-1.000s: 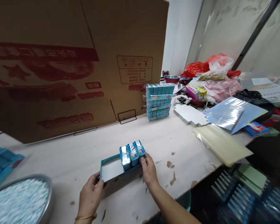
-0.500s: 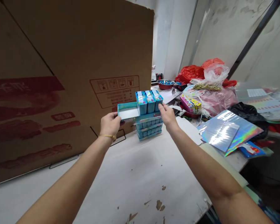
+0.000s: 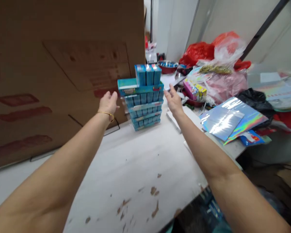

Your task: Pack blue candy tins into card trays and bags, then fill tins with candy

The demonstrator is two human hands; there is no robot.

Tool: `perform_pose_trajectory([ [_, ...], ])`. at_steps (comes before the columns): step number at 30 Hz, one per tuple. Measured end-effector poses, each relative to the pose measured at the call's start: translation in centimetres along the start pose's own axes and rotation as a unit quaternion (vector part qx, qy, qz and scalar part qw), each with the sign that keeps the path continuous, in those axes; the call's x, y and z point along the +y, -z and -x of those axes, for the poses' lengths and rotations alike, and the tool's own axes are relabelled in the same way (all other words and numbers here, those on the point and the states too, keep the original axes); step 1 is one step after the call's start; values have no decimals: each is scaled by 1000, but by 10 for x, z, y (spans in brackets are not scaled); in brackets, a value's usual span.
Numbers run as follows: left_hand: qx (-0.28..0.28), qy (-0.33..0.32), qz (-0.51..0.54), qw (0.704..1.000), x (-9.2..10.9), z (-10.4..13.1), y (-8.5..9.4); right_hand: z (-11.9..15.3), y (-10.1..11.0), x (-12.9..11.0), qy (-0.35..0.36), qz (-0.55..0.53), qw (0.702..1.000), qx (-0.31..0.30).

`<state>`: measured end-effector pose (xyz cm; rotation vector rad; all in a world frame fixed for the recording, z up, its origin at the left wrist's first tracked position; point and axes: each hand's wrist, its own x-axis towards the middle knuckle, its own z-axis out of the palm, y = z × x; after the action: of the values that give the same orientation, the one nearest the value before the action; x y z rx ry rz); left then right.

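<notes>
A stack of blue trays [image 3: 145,111], each filled with small blue boxes, stands on the white table. On its top rests another blue tray [image 3: 127,84], with three small upright blue boxes [image 3: 149,75] in its right part and bare space at its left. My left hand [image 3: 108,105] is just left of the stack, holding nothing, fingers apart and slightly curled. On the other side, my right hand [image 3: 173,100] is open beside the top tray's right end, its fingertips close to it. Some blur softens the hands and boxes.
A large cardboard box [image 3: 63,71] rises along the left and back. To the right lie white sheets [image 3: 184,116], shiny holographic sheets [image 3: 230,119], red plastic bags [image 3: 199,53] and a black bag [image 3: 252,103]. A red bowl [image 3: 168,67] stands behind the stack.
The top tray, held at both ends before, now sits on the stack, let go by both hands. My hands have opened and drawn apart from it. The camera view has shifted.
</notes>
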<state>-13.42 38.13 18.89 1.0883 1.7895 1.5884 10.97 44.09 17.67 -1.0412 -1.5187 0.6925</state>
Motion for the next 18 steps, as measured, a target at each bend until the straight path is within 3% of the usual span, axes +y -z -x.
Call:
perform_pose_trajectory([
  [2, -32, 7, 0, 999, -18, 32, 22, 53, 19, 5, -43, -16, 999, -26],
  [5, -99, 37, -10, 994, -51, 95, 64, 145, 38, 9, -157, -44, 978, -130],
  [8, -126, 111, 7, 986, -85, 175, 111, 233, 32, 13, -245, -64, 936, -244],
  [10, -144, 153, 25, 977, -106, 235, 141, 286, 8, 10, -295, -85, 897, -317],
  [13, -158, 213, 38, 963, -130, 333, 188, 366, -49, -16, -358, -136, 828, -410],
  [18, -126, 319, 35, 939, -149, 480, 277, 494, -169, -104, -440, -245, 730, -462],
])
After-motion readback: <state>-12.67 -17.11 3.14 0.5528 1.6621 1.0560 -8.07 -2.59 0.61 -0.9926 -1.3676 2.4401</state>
